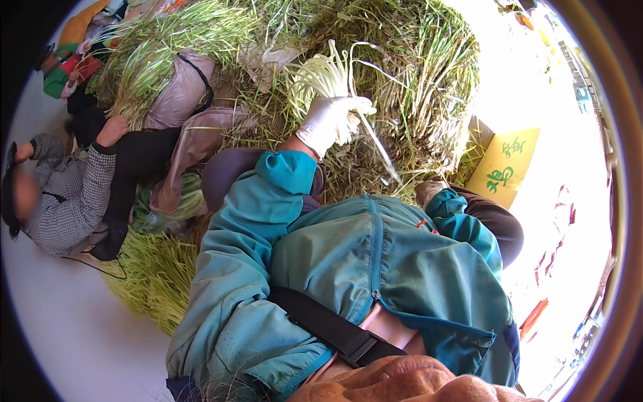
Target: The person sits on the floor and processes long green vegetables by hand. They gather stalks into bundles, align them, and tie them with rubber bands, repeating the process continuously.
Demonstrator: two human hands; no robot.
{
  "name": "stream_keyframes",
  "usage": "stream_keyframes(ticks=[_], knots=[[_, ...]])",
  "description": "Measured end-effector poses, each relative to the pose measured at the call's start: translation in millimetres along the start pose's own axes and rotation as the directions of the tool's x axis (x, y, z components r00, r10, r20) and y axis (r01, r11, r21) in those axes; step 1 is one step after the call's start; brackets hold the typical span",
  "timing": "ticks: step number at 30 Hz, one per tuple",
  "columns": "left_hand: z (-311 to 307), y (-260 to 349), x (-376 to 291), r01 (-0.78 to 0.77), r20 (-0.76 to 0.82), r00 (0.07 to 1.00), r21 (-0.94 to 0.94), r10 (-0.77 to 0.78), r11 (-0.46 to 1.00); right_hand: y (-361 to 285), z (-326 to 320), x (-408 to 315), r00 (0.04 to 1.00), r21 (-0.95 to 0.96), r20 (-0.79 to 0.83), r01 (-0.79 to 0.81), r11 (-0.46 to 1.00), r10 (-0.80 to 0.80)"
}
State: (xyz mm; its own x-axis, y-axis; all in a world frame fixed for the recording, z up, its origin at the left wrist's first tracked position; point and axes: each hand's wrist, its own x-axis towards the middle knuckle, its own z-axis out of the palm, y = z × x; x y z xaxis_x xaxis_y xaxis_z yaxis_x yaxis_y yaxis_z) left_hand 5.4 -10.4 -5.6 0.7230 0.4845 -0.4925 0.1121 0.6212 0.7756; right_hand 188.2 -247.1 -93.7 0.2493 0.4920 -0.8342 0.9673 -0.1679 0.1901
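Note:
My left hand, in a white glove, is closed around a bunch of pale leafy stalks that look like garlic chives. Their leaves curl over above the fist. A single stalk slants down to the right from beside the thumb, its pale end near my jacket front. My right hand is low by my right knee, partly hidden by glare and my sleeve. Its fingers cannot be made out. Beyond both hands rises a large heap of green stalks with dry, straw-coloured bases.
A yellow box bearing writing stands at right. At left, a seated person has a hand by a plastic-wrapped, corded bundle. More greens lie at my left. Another person is farther back. Strong glare washes out the right side.

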Motion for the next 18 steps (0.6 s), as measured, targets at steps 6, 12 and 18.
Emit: stream_keyframes(ticks=[6,12,18], knots=[[0.0,-11.6,-1.8,-0.075,0.148,0.985,-0.135,0.095,0.988,9.9,-65.2,-15.3,0.606,0.591,-0.795,0.781,0.201,-0.018],[14.5,-19.2,-1.9,0.025,0.137,0.991,-0.203,0.003,0.979,-47.2,-94.3,-14.5,0.692,0.602,-0.722,0.627,-0.494,-0.002],[10.6,-15.5,-5.2,-0.029,0.105,0.994,-0.039,0.032,0.999,-40.6,-76.2,-16.1,0.673,0.652,-0.733,0.654,-0.384,-0.099]])
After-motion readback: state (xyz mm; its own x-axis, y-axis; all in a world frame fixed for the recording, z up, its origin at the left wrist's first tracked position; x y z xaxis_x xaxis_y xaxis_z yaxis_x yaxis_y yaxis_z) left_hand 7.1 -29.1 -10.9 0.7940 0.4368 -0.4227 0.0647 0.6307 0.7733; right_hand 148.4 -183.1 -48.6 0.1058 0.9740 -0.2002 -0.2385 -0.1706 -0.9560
